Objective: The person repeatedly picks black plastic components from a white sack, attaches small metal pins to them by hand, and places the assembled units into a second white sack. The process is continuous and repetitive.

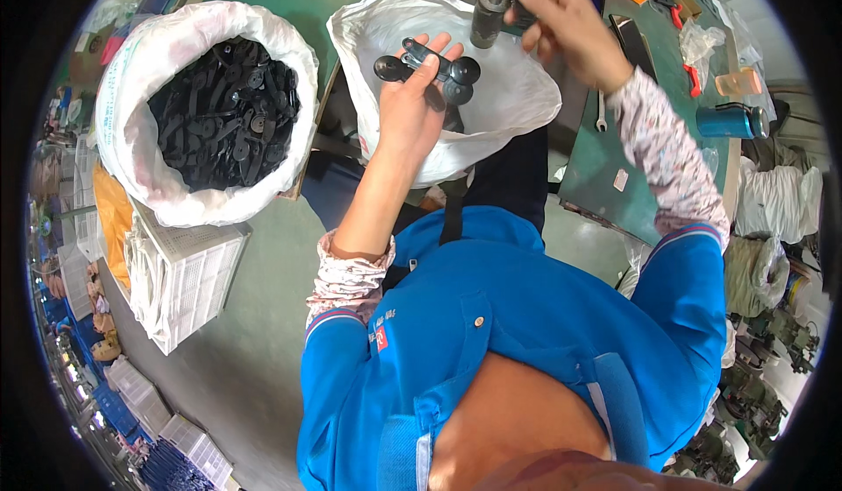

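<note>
My left hand (412, 110) is palm up with its thumb closed over several black plastic parts (438, 68), which have long arms and round ends. It is above the white sack (368, 31) that lies wide open in front of me. My right hand (574, 35) is raised at the dark metal machine head (489, 13), its fingers curled beside the upright cylinder. Something dark shows between those fingers, but what it is I cannot make out. Further left, a second white sack (118, 114) with a rolled rim is full of similar black parts (232, 110).
White plastic crates (206, 267) stand below the full sack. The green bench (605, 171) on the right carries a wrench (601, 112), red-handled pliers or scissors (693, 79), a blue bottle (728, 122) and a dark flat bar (629, 44). Bundles and metal parts crowd the far right.
</note>
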### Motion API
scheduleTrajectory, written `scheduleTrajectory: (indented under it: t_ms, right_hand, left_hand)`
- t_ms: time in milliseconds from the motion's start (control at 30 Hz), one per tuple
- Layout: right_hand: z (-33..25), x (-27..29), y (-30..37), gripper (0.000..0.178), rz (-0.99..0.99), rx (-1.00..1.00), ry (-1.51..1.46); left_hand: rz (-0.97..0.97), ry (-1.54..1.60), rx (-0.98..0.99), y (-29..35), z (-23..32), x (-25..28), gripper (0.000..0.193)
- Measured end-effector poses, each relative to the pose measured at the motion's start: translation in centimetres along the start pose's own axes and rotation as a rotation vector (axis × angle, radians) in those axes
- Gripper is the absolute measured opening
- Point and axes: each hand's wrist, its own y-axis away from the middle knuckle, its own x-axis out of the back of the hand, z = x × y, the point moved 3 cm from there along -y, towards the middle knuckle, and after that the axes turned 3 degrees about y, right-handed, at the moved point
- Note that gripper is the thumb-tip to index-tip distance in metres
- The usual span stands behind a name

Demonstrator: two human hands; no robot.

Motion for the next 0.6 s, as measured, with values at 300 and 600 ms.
scheduleTrajectory:
  t_ms: [300,600]
  right_hand:
    - [5.0,-1.9,2.6,0.021,0.174,0.114,-0.321]
    - [4.4,-5.7,5.6,0.033,-0.021,0.005,-0.342]
  left_hand:
    - [-0.048,0.022,0.049,0.5,-1.6,-0.9,0.024]
    - [-0.020,0.282,-0.096,-0.3,-0.9,-2.0,0.014]
